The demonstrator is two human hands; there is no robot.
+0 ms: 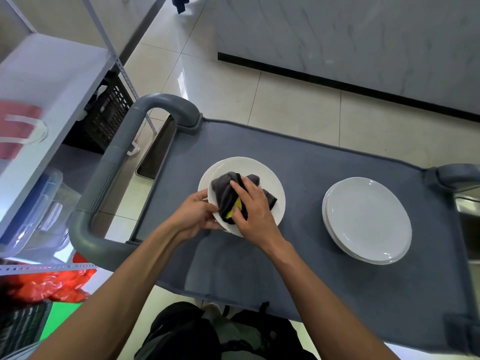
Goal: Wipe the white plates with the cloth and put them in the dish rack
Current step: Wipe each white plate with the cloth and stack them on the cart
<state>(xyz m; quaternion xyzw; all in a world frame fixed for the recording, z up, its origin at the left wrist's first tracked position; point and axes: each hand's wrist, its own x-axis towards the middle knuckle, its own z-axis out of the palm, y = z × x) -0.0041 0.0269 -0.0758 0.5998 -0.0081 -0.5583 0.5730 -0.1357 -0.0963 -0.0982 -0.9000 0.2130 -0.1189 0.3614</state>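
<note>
A white plate (262, 175) is tilted slightly above another white plate (205, 181) on the grey mat. My left hand (196, 213) grips the upper plate's near-left rim. My right hand (253, 207) presses a dark grey cloth (226, 189) with a yellow patch onto the plate's face. A second stack of white plates (367, 220) lies to the right on the mat, untouched. No dish rack can be made out in this view.
The plates rest on a grey cart top (324, 255) with a curved handle (109, 178) at the left. White shelving (46, 81) with clear bins and a black crate (109, 113) stands left. A metal tray edge (467, 211) shows at far right.
</note>
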